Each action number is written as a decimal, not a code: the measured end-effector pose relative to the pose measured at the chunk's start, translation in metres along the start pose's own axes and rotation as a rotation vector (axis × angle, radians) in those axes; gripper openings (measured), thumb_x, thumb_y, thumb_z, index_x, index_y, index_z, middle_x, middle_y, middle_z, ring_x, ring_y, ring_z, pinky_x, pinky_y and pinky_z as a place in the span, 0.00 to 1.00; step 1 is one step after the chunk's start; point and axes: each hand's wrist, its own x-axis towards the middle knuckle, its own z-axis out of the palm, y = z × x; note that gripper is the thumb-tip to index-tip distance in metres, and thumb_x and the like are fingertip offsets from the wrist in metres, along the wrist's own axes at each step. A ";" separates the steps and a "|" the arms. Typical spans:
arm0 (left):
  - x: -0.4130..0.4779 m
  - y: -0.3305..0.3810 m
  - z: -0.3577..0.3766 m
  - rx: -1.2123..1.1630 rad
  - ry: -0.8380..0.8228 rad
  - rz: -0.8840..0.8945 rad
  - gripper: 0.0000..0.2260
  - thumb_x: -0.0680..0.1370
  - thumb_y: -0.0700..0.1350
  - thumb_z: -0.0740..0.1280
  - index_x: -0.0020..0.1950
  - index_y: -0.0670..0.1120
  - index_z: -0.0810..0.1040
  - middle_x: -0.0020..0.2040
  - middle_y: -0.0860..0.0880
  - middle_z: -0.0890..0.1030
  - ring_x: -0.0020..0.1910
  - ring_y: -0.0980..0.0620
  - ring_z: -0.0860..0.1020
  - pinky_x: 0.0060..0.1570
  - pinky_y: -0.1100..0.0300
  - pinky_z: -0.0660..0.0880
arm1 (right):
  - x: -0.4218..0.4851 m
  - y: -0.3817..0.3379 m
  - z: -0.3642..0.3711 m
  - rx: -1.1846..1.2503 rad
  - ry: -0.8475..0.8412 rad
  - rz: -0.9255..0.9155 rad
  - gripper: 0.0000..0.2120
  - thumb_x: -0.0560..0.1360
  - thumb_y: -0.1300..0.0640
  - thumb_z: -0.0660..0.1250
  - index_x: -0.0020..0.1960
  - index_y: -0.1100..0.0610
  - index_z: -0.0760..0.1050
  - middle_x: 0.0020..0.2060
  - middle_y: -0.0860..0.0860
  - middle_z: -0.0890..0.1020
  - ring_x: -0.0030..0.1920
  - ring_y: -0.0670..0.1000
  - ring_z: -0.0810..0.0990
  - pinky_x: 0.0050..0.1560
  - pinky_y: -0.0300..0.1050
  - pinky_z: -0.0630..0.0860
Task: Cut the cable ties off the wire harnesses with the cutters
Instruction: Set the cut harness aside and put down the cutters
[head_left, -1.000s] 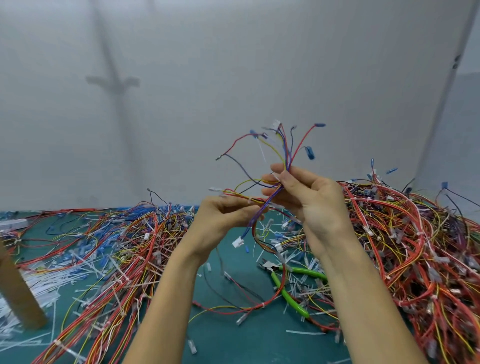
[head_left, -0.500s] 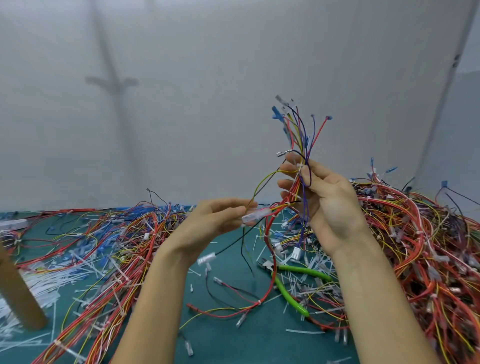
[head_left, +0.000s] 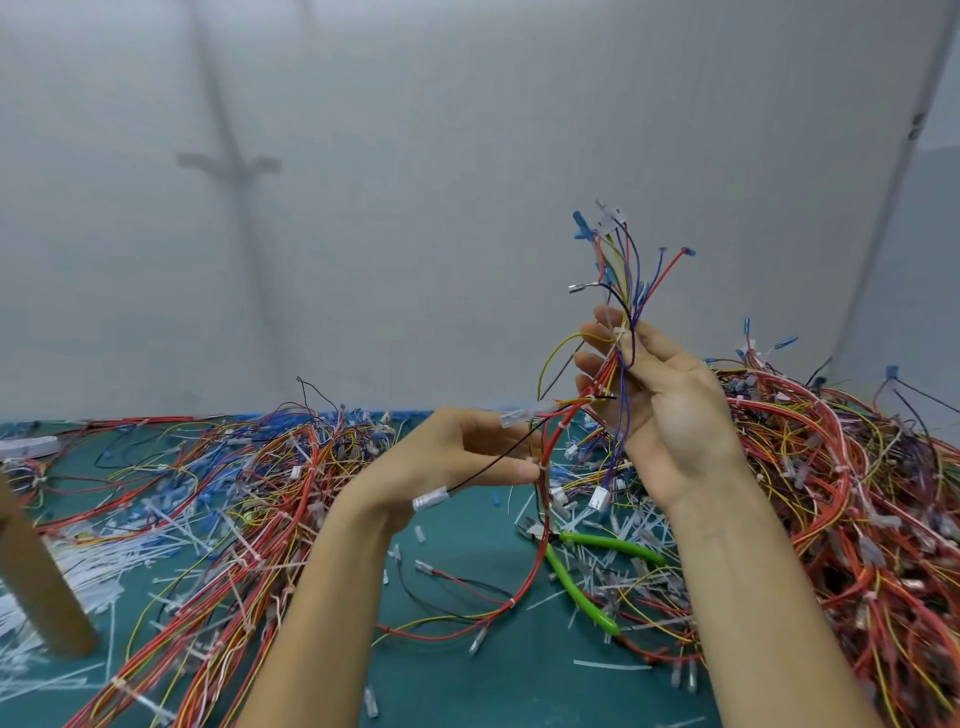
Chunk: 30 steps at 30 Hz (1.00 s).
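Right hand (head_left: 670, 415) grips wire harness (head_left: 613, 374) upright, thumb by its white cable tie (head_left: 619, 332). Left hand (head_left: 457, 457) at its 8 o'clock: fingers near straight, tips touching the harness's red branch. Green-handled cutters (head_left: 582, 571) lie on the mat (head_left: 467, 675) at 6 o'clock, untouched. Right harness pile (head_left: 857, 467) at 3 o'clock, left harness pile (head_left: 234, 493) at 9.
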 end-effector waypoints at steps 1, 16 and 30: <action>0.002 0.000 0.002 0.028 0.038 0.003 0.10 0.74 0.41 0.74 0.54 0.44 0.84 0.50 0.46 0.86 0.52 0.53 0.82 0.59 0.56 0.76 | 0.000 0.000 0.000 0.004 -0.001 0.000 0.12 0.83 0.62 0.56 0.58 0.57 0.78 0.45 0.49 0.86 0.40 0.46 0.85 0.39 0.39 0.81; -0.005 0.000 -0.018 -0.381 0.400 0.067 0.12 0.64 0.51 0.75 0.45 0.51 0.87 0.43 0.50 0.86 0.37 0.55 0.82 0.43 0.63 0.80 | -0.002 -0.004 0.005 0.134 -0.048 0.056 0.11 0.82 0.62 0.57 0.59 0.59 0.77 0.50 0.52 0.86 0.44 0.48 0.86 0.41 0.41 0.82; 0.003 0.004 0.014 -0.179 0.185 0.092 0.05 0.74 0.36 0.72 0.49 0.42 0.82 0.46 0.42 0.86 0.47 0.46 0.85 0.47 0.59 0.81 | -0.006 -0.003 0.017 0.293 -0.049 0.045 0.08 0.80 0.64 0.61 0.57 0.60 0.77 0.50 0.58 0.84 0.49 0.53 0.85 0.50 0.44 0.82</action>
